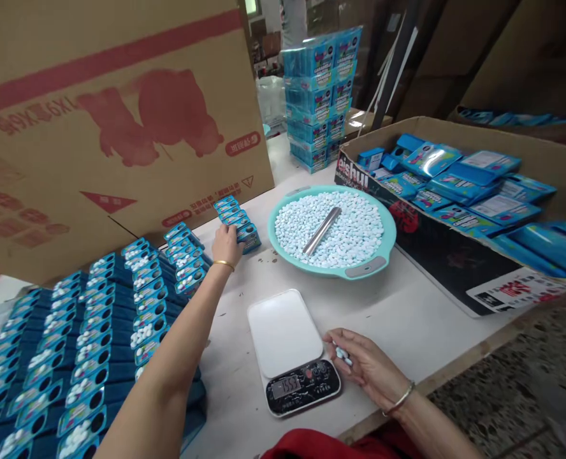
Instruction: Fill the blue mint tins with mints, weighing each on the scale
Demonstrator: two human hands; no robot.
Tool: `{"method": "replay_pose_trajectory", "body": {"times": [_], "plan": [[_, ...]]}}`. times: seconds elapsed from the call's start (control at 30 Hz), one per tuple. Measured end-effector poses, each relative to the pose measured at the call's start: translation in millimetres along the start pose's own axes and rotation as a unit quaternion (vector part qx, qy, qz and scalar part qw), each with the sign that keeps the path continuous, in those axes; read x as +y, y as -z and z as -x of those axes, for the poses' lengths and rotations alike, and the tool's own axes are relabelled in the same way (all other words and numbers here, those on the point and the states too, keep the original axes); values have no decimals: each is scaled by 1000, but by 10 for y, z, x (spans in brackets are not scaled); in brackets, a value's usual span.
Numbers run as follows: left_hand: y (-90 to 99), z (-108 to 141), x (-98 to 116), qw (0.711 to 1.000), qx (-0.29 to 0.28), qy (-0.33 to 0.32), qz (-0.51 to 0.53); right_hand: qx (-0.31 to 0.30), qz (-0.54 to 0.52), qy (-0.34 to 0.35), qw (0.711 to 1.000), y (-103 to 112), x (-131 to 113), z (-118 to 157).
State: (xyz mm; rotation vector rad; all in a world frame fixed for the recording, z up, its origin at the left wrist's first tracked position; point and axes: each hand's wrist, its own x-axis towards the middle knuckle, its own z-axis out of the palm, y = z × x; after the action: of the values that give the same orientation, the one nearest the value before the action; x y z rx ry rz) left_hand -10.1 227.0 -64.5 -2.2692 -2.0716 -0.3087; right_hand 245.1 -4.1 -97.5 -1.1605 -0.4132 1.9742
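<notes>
Worktable (230, 363): one white surface, flecked with dark specks, its near edge above a speckled floor (507, 382).
Room: cluttered at the back, dim at the upper right.
Cartons: one large brown carton (178, 38) with red printing at the left rear; one open carton (407, 255) at the right, heaped with blue packets (464, 185) too jumbled to count.
Wrapped stack (312, 102): one, apparently four tiers high, behind the basin.
Basin (312, 268): one, turquoise, full of pale candies (354, 223) beyond counting, one long metal piece (322, 231) lying on them.
Scale (283, 331): one, its white plate bare, digits showing on its black panel, nearer than the basin.
Blue boxes (152, 299): about six rows on the left, the last one short; many had candies at their tops, and the frame cut off a full count.
Left hand (227, 245): touched the near end of the short row; whether its fingers gripped a box, I could not tell.
Right hand (362, 360): just beside the scale, fingers curled around a few candies.
Bangles: two, one gold (224, 264), one silver (399, 401).
</notes>
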Motion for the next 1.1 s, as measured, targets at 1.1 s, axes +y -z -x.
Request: {"method": "replay_pose_trajectory", "body": {"times": [1.1], "plan": [[950, 1556, 1038, 944, -170, -280, -46, 39, -52, 14, 998, 411, 60, 370]]}}
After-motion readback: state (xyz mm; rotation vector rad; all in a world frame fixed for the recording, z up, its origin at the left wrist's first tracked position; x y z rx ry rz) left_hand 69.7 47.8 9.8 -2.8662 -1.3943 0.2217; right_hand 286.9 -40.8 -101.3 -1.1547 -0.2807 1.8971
